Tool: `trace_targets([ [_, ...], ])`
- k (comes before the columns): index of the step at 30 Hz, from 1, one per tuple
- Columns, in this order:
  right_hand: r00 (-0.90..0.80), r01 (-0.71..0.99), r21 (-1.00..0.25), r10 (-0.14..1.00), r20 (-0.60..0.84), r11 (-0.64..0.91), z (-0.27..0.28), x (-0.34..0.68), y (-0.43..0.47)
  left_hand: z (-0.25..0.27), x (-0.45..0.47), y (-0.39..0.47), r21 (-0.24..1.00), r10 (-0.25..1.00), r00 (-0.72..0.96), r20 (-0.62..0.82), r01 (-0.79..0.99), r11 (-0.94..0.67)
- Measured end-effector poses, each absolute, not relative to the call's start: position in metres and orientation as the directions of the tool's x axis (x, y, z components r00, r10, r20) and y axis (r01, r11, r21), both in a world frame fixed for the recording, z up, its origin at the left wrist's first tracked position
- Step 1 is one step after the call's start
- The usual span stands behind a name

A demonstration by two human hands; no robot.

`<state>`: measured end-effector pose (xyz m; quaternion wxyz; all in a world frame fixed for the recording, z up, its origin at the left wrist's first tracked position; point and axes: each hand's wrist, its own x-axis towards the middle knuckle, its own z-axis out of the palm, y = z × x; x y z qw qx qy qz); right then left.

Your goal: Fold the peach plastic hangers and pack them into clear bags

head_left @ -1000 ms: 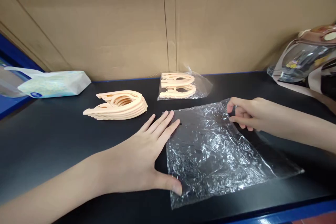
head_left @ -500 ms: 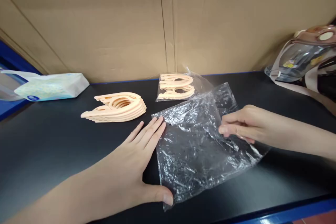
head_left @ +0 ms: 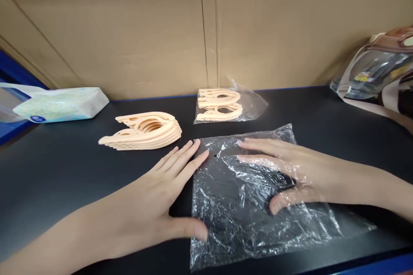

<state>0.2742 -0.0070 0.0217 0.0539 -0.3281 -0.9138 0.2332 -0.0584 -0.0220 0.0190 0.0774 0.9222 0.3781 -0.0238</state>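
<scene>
A clear plastic bag [head_left: 232, 223] lies spread and wrinkled on the black table. My left hand [head_left: 161, 197] is open, its fingertips and thumb resting on the bag's left edge. My right hand [head_left: 290, 167] is open too, fingers spread toward the left. Glints of film cross its fingers and knuckles, so it seems to be inside the bag, under the top layer. Left of the bag, beyond my left fingertips, sits a stack of peach folding hangers [head_left: 145, 132]. Behind the bag, more peach folded hangers [head_left: 219, 105] lie inside another clear bag [head_left: 253, 105].
A tissue pack [head_left: 64, 104] lies at the back left. At the back right stands a clear water bottle [head_left: 368, 73] with a brown lid and a strap [head_left: 364, 105] trailing on the table [head_left: 64, 172]. A cardboard wall [head_left: 145, 30] closes off the back.
My right hand has gone from pinching the bag's film to lying spread within it. The bag has been flattened and drawn out to the right. My left hand has stayed at the left edge.
</scene>
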Motion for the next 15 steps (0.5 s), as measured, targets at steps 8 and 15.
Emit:
trace_targets([
  [8, -0.762, 0.596, -0.472, 0.643, -0.078, 0.649, 0.0196, 0.2773, -0.0052, 0.0238, -0.0543, -0.0247, -0.022, 0.695, 0.719, 0.025, 0.696, -0.718],
  [15, -0.741, 0.63, -0.463, 0.66, -0.121, 0.623, 0.022, 0.2763, -0.0083, 0.017, -0.0582, -0.0202, 0.029, 0.712, 0.702, -0.029, 0.712, -0.701],
])
